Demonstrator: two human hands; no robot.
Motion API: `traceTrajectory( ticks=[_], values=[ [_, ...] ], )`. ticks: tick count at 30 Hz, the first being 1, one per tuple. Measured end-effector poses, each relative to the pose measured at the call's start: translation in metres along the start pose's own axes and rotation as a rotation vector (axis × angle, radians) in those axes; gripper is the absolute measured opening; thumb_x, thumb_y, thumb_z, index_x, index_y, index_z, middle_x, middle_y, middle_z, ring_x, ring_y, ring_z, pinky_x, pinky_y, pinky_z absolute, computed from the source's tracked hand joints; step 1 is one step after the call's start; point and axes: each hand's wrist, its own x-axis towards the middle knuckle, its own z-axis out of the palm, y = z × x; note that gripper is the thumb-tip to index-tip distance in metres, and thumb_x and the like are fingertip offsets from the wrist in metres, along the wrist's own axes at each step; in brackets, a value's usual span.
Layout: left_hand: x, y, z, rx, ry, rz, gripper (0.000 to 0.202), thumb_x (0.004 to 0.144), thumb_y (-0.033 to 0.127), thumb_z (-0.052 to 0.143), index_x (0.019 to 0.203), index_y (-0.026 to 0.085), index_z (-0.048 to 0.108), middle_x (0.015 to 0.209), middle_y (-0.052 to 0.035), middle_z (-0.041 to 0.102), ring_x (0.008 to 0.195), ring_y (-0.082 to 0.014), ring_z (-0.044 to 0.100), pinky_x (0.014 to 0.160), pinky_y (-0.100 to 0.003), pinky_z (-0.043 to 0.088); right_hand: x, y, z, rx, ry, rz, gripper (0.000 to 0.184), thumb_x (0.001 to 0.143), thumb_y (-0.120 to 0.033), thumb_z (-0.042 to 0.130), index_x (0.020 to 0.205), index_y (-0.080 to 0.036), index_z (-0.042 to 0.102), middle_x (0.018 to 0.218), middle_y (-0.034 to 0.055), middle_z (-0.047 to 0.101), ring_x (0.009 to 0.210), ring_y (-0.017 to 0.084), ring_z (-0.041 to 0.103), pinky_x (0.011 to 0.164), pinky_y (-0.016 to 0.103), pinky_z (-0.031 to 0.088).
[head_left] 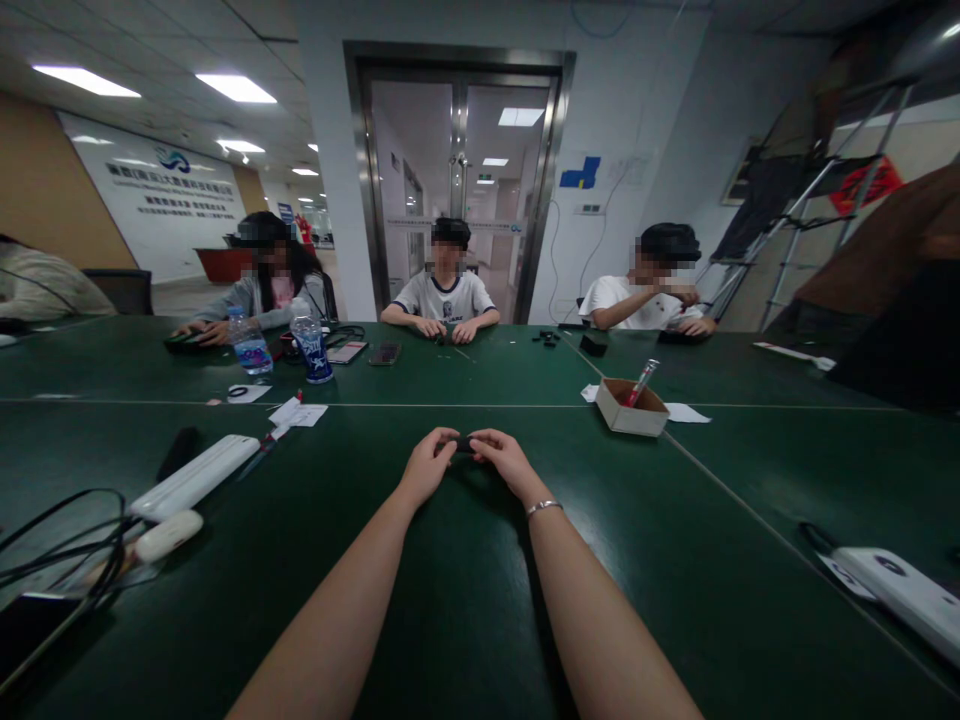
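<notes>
Green is the top of the wide table (465, 610), and both bare forearms reach out over it to its middle. The left hand (429, 462) and the right hand (506, 460) meet there, fingers curled in, pinching a small black piece (465, 443) between their fingertips from either side. The piece sits just above the table, at the centre of the near half; it is too small and dark to tell what it is. A thin silver bracelet (544, 507) circles the right wrist.

To the right and a little farther off stands an open cardboard box (631, 410) with a red-capped pen (643, 381) leaning out of it, and a slip of white paper (687, 412) just beside it. At the near right edge lies a white flat device (904, 590). To the left, well apart from the hands, lies a long white case (193, 476), with a white oval object (166, 535) nearer and black cables (67, 540) looping at the near left corner. Small paper slips (300, 413) lie left of centre.

On the far side three other people sit with their own hands on the table. Near them stand two water bottles (250, 342) (310, 343) and a dark phone (385, 353) lying flat. A metal ladder (810, 200) leans at the far right.
</notes>
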Motion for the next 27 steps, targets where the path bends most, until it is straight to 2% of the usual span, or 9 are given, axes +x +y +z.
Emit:
traceTrajectory(
  ticks=[7,12,16,20,27],
  values=[
    [-0.0014,0.0013,-0.0013,0.024,-0.003,-0.011,0.029,0.083,0.035,0.049,0.105,0.020,0.059,0.103,-0.0066,0.061,0.077,-0.0145,0.057,0.064,-0.025,0.048,0.0004,-0.0003,-0.0003,-0.010,-0.003,0.003,0.033,0.066,-0.037,0.074,0.089,-0.014,0.068,0.074,0.0029,0.065,0.062,0.013,0.055,0.063,0.026,0.043],
    [-0.0007,-0.0018,-0.0019,0.091,0.002,0.022,0.028,0.081,0.030,0.052,0.107,0.021,0.060,0.105,-0.0061,0.060,0.080,-0.0150,0.057,0.069,-0.027,0.048,0.0001,-0.0009,-0.0003,-0.001,-0.012,0.005,0.034,0.066,-0.039,0.074,0.089,-0.014,0.068,0.073,0.0029,0.065,0.062,0.013,0.056,0.063,0.026,0.044],
    [-0.0003,-0.0029,-0.0018,0.065,-0.015,0.003,0.029,0.084,0.035,0.049,0.107,0.021,0.059,0.104,-0.0061,0.060,0.077,-0.0144,0.056,0.068,-0.027,0.047,-0.0006,-0.0015,-0.0003,-0.007,-0.005,-0.003,0.035,0.065,-0.040,0.075,0.089,-0.015,0.069,0.074,0.0034,0.065,0.062,0.013,0.056,0.063,0.027,0.044],
    [-0.0005,-0.0024,-0.0021,0.076,0.000,0.014,0.029,0.082,0.030,0.052,0.108,0.019,0.059,0.108,-0.0074,0.059,0.078,-0.0144,0.056,0.068,-0.026,0.047,-0.0011,-0.0026,-0.0002,-0.015,0.000,0.002,0.034,0.065,-0.040,0.075,0.088,-0.015,0.069,0.075,0.0039,0.065,0.062,0.014,0.057,0.063,0.027,0.045],
    [0.0017,-0.0069,-0.0008,0.069,0.009,0.020,0.029,0.082,0.031,0.051,0.108,0.020,0.058,0.105,-0.0066,0.059,0.077,-0.0136,0.055,0.068,-0.026,0.046,0.0004,-0.0012,0.0007,0.000,0.016,0.009,0.036,0.063,-0.039,0.076,0.087,-0.014,0.068,0.072,0.0032,0.065,0.061,0.013,0.056,0.062,0.027,0.044]
  ],
)
